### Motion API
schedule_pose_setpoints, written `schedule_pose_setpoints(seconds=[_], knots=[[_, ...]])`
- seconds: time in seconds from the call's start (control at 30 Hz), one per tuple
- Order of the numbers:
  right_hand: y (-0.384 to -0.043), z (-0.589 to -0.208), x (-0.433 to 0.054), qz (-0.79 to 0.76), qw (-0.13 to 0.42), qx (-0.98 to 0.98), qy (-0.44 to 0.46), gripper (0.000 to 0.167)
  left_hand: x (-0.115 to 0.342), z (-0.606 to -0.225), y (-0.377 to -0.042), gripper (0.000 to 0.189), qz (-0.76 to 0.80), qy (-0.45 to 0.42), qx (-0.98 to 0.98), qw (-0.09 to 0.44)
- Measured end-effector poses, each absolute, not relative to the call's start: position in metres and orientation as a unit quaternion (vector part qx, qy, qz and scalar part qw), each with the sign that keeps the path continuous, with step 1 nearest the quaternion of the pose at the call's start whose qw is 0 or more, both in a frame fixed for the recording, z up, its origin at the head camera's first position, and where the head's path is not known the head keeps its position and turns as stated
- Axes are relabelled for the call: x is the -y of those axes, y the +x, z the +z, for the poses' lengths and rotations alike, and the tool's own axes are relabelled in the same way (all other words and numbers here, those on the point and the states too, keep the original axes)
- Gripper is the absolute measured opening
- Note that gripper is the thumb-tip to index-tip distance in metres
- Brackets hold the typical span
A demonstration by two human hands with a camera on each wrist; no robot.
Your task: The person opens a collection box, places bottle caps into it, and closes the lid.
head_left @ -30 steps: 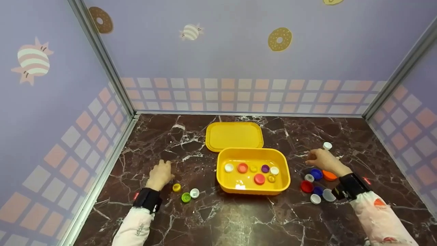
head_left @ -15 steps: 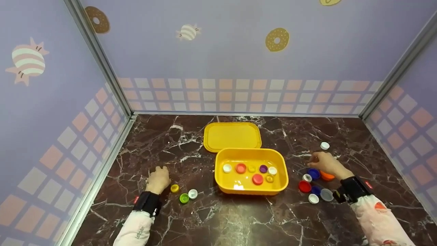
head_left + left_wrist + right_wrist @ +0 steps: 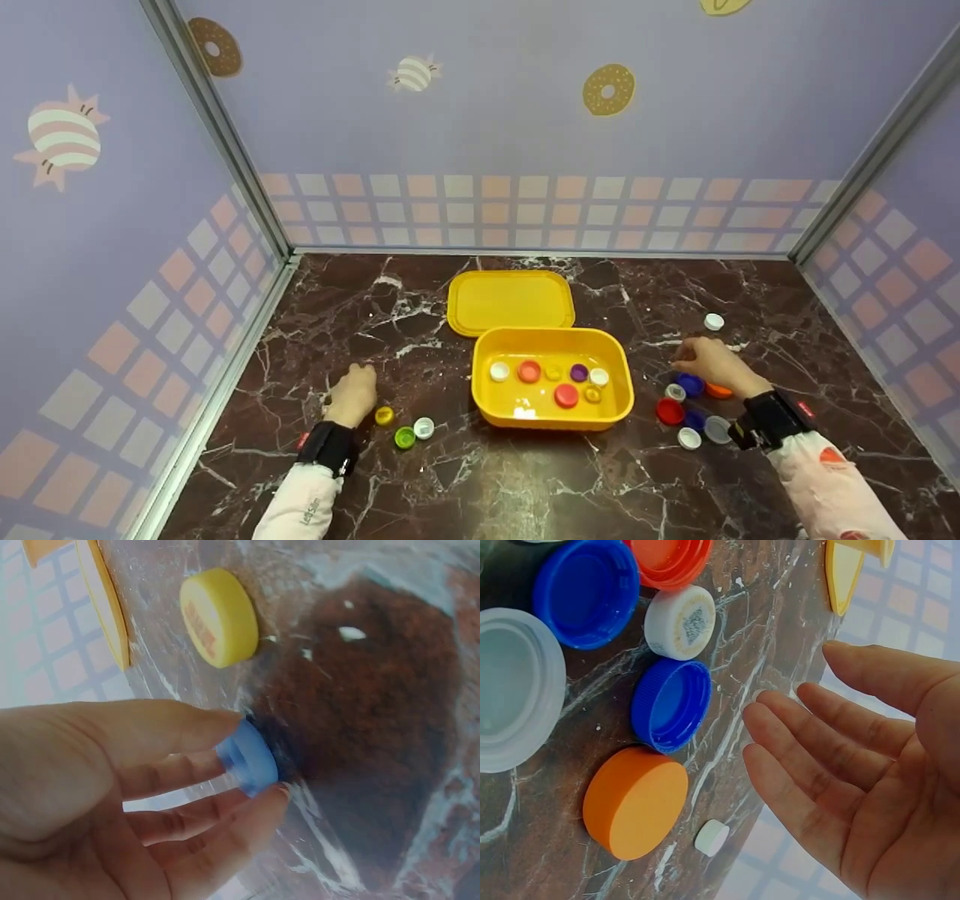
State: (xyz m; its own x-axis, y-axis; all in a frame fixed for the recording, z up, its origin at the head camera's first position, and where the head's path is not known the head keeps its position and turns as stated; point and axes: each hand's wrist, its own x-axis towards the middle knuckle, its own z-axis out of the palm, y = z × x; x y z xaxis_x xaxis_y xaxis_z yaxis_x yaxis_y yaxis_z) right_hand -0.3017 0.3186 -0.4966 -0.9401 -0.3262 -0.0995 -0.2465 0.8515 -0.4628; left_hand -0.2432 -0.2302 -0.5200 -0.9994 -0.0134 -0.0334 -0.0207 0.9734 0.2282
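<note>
In the left wrist view, my left hand (image 3: 352,395) pinches a small blue bottle cap (image 3: 253,756) between thumb and fingertips, low over the marbled table. Beside it lies a yellow cap (image 3: 217,619). My right hand (image 3: 716,365) hovers at the right with relaxed fingers and holds nothing. Near it are an orange cap (image 3: 636,802), two blue caps (image 3: 671,705) (image 3: 585,592), a white cap with a printed code (image 3: 681,622), a red cap (image 3: 671,559) and a translucent cap (image 3: 514,690). Farther off sits a small white cap (image 3: 714,322).
Centrally stands a yellow box (image 3: 552,421) with several caps inside. Behind it lies its yellow lid (image 3: 511,301). A green cap (image 3: 404,437) and a white cap (image 3: 424,428) sit between the left hand and the box. Patterned panels enclose the back and sides.
My left hand has drawn slightly toward me, its fingers closer together. The right hand has shifted slightly toward me, away from the far white cap. The head view has shifted a little.
</note>
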Motion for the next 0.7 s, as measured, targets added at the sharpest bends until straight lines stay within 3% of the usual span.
schedule_pose_setpoints(seconds=[0.3,0.53,0.7], knots=[[-0.299,-0.500,-0.320,-0.220,0.082,-0.959,-0.158,0.012,0.204,-0.504,-0.258,0.018,0.118,0.055,-0.986,-0.105],[-0.297,-0.500,-0.319,-0.223,0.088,-0.959,-0.151,0.012,0.168,-0.483,-0.270,0.018,0.144,0.126,-0.972,-0.137],[-0.297,-0.501,-0.319,-0.223,0.086,-0.959,-0.153,0.012,0.135,-0.474,-0.274,0.016,0.163,0.208,-0.956,-0.129]])
